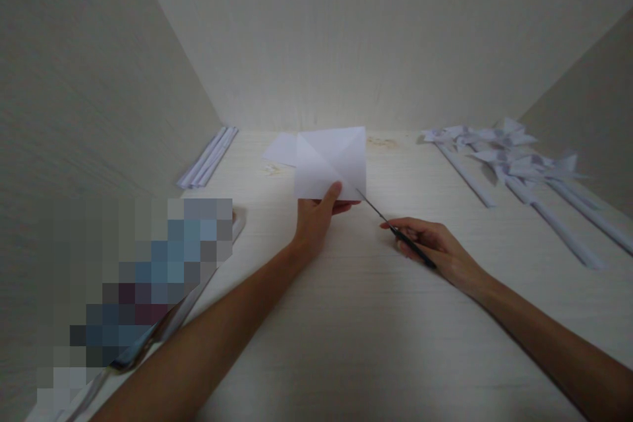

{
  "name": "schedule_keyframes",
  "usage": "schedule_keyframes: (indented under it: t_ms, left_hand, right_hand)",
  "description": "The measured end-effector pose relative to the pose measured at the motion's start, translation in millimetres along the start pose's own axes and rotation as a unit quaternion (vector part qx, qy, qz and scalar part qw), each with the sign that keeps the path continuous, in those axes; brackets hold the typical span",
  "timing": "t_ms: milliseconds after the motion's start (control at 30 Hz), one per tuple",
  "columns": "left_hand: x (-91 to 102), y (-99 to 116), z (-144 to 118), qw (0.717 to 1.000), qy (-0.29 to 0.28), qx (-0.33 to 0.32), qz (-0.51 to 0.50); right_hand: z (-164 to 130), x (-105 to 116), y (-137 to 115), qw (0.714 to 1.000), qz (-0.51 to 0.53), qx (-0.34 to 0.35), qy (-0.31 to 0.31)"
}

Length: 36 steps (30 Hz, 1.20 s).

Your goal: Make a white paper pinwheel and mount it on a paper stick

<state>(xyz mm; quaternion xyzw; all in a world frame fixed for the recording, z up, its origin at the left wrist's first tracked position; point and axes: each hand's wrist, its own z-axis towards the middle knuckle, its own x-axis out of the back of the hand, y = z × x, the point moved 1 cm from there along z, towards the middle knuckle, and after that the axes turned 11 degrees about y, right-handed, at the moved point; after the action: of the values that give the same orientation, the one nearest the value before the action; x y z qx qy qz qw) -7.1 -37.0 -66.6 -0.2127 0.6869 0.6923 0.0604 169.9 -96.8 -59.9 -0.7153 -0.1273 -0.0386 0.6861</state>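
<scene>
My left hand [319,214] pinches a white paper square [330,155] by its lower edge, thumb in front and fingers behind. Diagonal creases cross the sheet, which is held up above the table. My right hand [428,244] is closed around the black handle of a pair of scissors [410,247]. The thin blades point up and left and meet the paper's lower right corner, along the diagonal crease. Whether the blades are parted there is too fine to tell. Behind the held square lies another white paper sheet [281,149], partly covered by it.
Several rolled paper sticks [208,157] lie at the back left of the pale table [316,343]. Several paper pinwheels [509,165] on paper sticks rest at the right. A blurred-out item [168,277] stands at the left edge. Walls enclose the back and sides.
</scene>
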Motion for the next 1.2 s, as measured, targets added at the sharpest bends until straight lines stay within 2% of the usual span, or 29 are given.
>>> schedule_keyframes:
  t_ms: [400,667,933,1200]
  left_hand:
    - [-1.2,1.7,-1.1,0.999,0.026,0.002,0.019]
    - [-0.8,0.0,-0.7,1.0,0.015,0.008,0.018]
    - [-1.0,1.2,-3.0,0.999,0.006,-0.003,0.034]
    - [-0.6,3.0,-2.3,0.999,0.017,-0.021,0.035]
  right_hand:
    - [-1.1,0.5,-2.5,1.0,0.001,0.01,0.004]
    - [-0.8,-0.3,-0.2,1.0,-0.004,-0.002,0.006]
    - [-0.6,-0.4,-1.1,1.0,-0.01,0.013,0.003]
    - [-1.0,-0.2,-0.8,1.0,-0.011,0.006,0.009]
